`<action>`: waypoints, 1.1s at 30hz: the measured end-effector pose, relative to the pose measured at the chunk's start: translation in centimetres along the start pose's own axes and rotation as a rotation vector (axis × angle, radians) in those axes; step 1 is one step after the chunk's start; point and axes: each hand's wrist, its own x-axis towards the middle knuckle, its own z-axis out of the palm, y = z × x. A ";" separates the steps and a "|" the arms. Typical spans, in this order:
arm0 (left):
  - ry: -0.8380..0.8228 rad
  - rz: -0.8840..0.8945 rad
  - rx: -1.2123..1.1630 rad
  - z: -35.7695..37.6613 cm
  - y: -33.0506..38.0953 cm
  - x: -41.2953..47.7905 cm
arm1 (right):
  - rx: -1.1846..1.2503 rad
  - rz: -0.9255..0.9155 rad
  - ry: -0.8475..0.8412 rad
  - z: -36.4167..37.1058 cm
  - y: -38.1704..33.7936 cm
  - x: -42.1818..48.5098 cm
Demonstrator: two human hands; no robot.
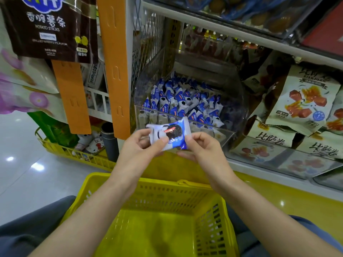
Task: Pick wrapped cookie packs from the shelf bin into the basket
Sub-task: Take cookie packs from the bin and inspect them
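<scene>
One yellow basket (167,210), two hands (141,147) (202,147), one cookie pack (169,135).

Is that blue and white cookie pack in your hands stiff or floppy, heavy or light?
Probably light: the left hand and right hand hold the cookie pack up by fingertip pinches alone. The glossy wrapper looks slippery, its crimped ends floppy around a firmer middle. Being flat, it should not roll.

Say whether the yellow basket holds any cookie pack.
No: the basket shows bare floor; left hand and right hand hold a pack up outside it.
</scene>
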 end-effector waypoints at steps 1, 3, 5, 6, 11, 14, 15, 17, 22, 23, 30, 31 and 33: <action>0.014 0.026 -0.037 -0.1 0.0 0.1 | 0.052 0.062 -0.048 0.1 0.0 -0.1; 0.037 0.082 -0.061 -0.2 0.0 0.1 | 0.013 0.125 -0.146 0.2 0.3 -0.3; 0.056 0.116 -0.029 -0.3 -0.2 0.2 | -0.171 0.108 -0.213 0.2 0.6 -0.4; 0.059 0.125 -0.012 -0.4 -0.2 0.2 | -0.290 0.070 -0.228 0.1 0.7 -0.4; 0.000 0.228 0.275 -0.4 -0.4 0.1 | -0.532 -0.159 -0.228 0.2 1.1 -0.4; -0.047 0.204 0.291 -0.1 -0.6 -0.1 | -0.482 -0.202 -0.209 0.1 0.9 -0.3; -0.056 0.181 0.266 0.0 -0.6 -0.1 | -0.475 -0.197 -0.214 0.0 0.9 -0.2; -0.067 0.142 0.234 0.0 -0.7 -0.1 | -0.470 -0.174 -0.233 -0.1 0.9 -0.2; -0.104 0.203 0.338 0.0 -0.5 -0.5 | -0.493 -0.261 -0.196 -0.1 0.8 -0.2; -0.119 0.220 0.395 -0.1 -0.5 -0.5 | -0.499 -0.276 -0.182 -0.2 0.7 -0.2; -0.155 0.039 0.240 0.1 -0.4 -0.1 | -0.744 -0.565 -0.123 -0.5 0.6 -0.4; -0.168 0.038 0.226 0.2 -0.4 -0.2 | -0.786 -0.615 -0.104 -0.6 0.6 -0.4; -0.130 0.084 0.269 0.1 -0.4 -0.2 | -0.815 -0.667 -0.023 -0.8 0.6 -0.4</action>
